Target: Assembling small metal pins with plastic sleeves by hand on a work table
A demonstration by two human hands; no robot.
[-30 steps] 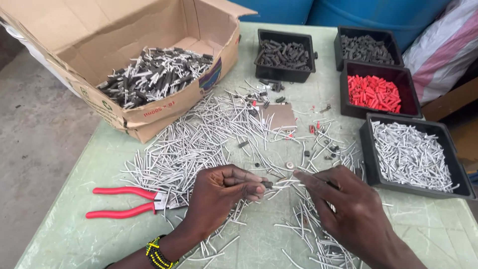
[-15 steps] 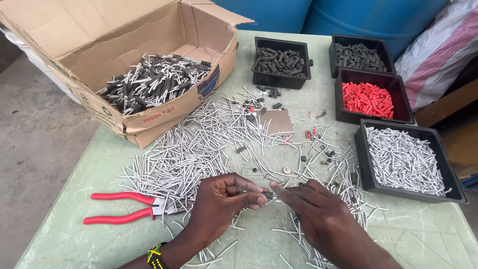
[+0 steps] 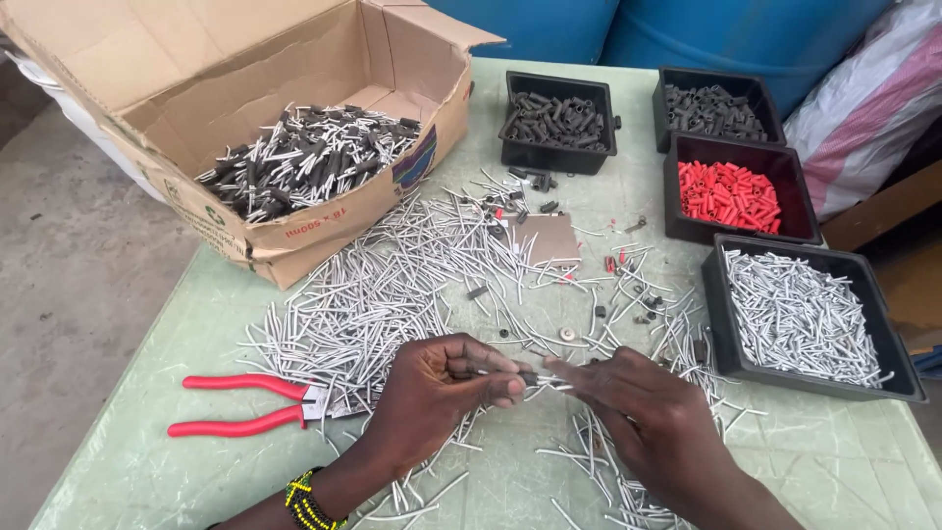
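Observation:
My left hand point(image 3: 442, 393) and my right hand point(image 3: 643, 412) meet fingertip to fingertip above the pale green table point(image 3: 128, 461). Between them they pinch a thin white stick with a small dark sleeve point(image 3: 530, 378) on it. The left fingers hold the sleeve end, the right fingers hold the stick end. A wide scatter of loose white sticks point(image 3: 392, 285) lies on the table just beyond and under both hands. A beaded bracelet point(image 3: 309, 501) is on my left wrist.
Red-handled pliers point(image 3: 245, 407) lie left of my left hand. An open cardboard box point(image 3: 294, 147) of dark-sleeved sticks stands far left. Black trays hold dark sleeves point(image 3: 557, 120), more dark sleeves point(image 3: 714, 108), red sleeves point(image 3: 731, 191) and white sticks point(image 3: 800, 314). Blue drums stand behind.
My hands have stayed together over the same spot, the fingertips closing in on the small piece. The view has shifted slightly down and right.

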